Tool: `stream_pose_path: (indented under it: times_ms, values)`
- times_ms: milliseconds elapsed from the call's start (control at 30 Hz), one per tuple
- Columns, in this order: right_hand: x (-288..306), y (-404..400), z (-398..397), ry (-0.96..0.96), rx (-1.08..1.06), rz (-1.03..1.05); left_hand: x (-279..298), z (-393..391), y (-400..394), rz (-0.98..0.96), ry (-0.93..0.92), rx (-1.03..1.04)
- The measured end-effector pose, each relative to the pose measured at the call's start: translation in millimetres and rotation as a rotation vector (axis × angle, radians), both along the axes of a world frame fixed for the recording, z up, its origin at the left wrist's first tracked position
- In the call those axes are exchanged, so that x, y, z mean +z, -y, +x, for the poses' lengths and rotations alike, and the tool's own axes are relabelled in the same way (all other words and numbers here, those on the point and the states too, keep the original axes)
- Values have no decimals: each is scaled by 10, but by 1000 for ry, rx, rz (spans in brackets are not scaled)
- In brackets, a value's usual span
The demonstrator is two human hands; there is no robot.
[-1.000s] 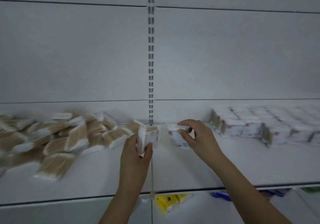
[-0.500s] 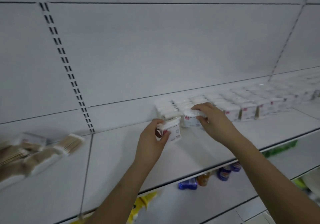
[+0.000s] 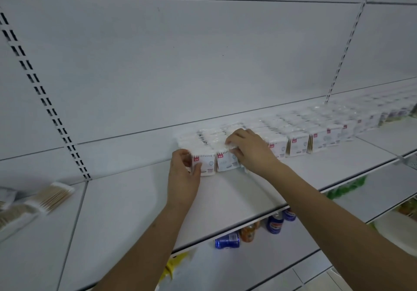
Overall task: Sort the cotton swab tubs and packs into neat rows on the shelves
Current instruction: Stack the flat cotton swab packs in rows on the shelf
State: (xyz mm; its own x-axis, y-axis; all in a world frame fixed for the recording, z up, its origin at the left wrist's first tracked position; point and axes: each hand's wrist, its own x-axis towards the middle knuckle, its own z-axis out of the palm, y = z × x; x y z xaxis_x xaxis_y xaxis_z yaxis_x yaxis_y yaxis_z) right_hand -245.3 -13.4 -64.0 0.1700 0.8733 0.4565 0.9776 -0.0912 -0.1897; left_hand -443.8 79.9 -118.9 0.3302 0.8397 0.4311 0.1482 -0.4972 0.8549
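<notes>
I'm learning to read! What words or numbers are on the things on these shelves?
No text is clear enough to quote.
Cotton swab packs: red corner tags and pale print, too blurred.
Pack in the left hand: red tag, unreadable.
Blue cans on the lower shelf: labels too small.
Yellow packet: blurred.

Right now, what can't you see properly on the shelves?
All in the head view:
- Print on the pack the left hand grips: too small to read.
- Pack under the right hand: fingers hide its right part.
- Far packs in the row: blurred together, uncountable.
- Loose swab packs: blurred, cut off by the left edge.
- Cans below: partly hidden by the shelf.
</notes>
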Motion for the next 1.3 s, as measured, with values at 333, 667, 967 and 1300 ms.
stream_pose_path:
  times_ms: [333, 667, 967, 1300]
  values:
    - [178, -27, -84, 12, -58, -81, -32, 10, -39, -127, -81, 32]
    - [602, -409, -1041, -133, 111, 282, 245, -854, 123, -161, -81, 53]
    - [404, -1293, -2584, -320, 392, 249, 150, -2541, -56, 93, -218, 384]
    - [-410, -1976, -3684, -141, 400, -268, -19, -3537, -709, 105, -789, 656]
